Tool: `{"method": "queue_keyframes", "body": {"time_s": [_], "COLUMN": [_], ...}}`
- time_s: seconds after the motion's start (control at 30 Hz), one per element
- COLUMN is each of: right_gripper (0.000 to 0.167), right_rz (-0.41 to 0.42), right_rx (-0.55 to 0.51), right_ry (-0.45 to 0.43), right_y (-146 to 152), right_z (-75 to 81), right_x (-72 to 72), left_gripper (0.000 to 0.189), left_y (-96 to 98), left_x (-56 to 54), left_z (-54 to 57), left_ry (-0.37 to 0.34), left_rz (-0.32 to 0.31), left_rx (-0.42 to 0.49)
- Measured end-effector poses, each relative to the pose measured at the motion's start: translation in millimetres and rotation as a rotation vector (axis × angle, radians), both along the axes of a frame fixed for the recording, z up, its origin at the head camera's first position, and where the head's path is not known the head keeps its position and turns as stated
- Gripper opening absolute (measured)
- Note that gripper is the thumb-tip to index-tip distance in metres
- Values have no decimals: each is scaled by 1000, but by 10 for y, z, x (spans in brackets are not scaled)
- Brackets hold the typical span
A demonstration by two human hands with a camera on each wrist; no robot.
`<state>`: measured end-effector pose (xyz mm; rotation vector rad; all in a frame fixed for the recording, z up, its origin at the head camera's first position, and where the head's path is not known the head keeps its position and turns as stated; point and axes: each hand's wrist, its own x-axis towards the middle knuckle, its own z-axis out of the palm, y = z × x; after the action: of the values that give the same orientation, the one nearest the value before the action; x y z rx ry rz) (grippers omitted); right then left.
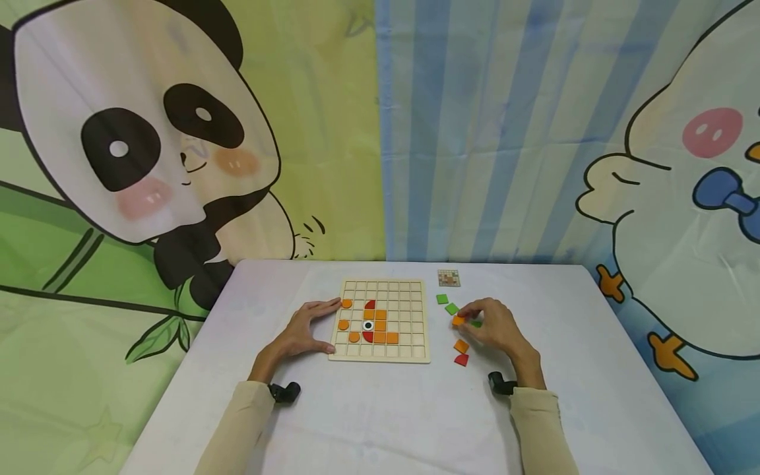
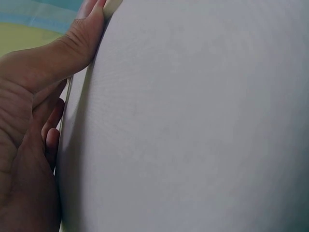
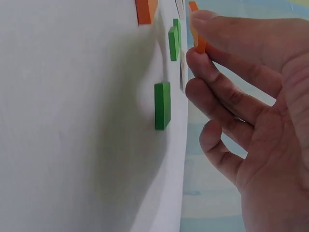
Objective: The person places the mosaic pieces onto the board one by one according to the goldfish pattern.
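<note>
A square wooden grid board (image 1: 410,321) lies on the table, with orange squares, red quarter-round tiles and a white tile with a black dot in its middle. Several orange round tiles (image 1: 344,324) sit along its left side. My left hand (image 1: 299,330) rests at the board's left edge, thumb by the near corner and fingers reaching the far part. In the left wrist view, the thumb (image 2: 72,48) touches the edge. My right hand (image 1: 495,324) pinches an orange tile (image 3: 195,29) between thumb and fingers, above the table. Beneath that hand lies a green tile (image 3: 162,106).
Right of the board lie two more green tiles (image 1: 442,299), an orange square (image 1: 461,346) and a red quarter-round tile (image 1: 461,359). A small patterned card (image 1: 448,278) lies behind them. A cartoon-printed curtain (image 1: 475,132) hangs behind the white table (image 1: 380,415).
</note>
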<state>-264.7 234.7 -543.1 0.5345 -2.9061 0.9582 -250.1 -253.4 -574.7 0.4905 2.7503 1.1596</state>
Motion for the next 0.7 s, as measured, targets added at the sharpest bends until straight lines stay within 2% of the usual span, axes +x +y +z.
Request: {"method": "queue_keyframes", "body": {"time_s": [0.23, 0.7], "right_gripper": [16, 19], "right_rz": [28, 53], "right_rx": [-50, -78], "right_ry": [-21, -53], "right_y": [-107, -277], "right_z": [-2, -18], "right_x": [-10, 37], "left_gripper": [111, 111], "left_y": [-14, 16], "left_x": [-5, 18], "left_z": [-11, -1], "left_ry": [31, -1], "left_rz": [-9, 11], "left_rx": [-5, 4]}}
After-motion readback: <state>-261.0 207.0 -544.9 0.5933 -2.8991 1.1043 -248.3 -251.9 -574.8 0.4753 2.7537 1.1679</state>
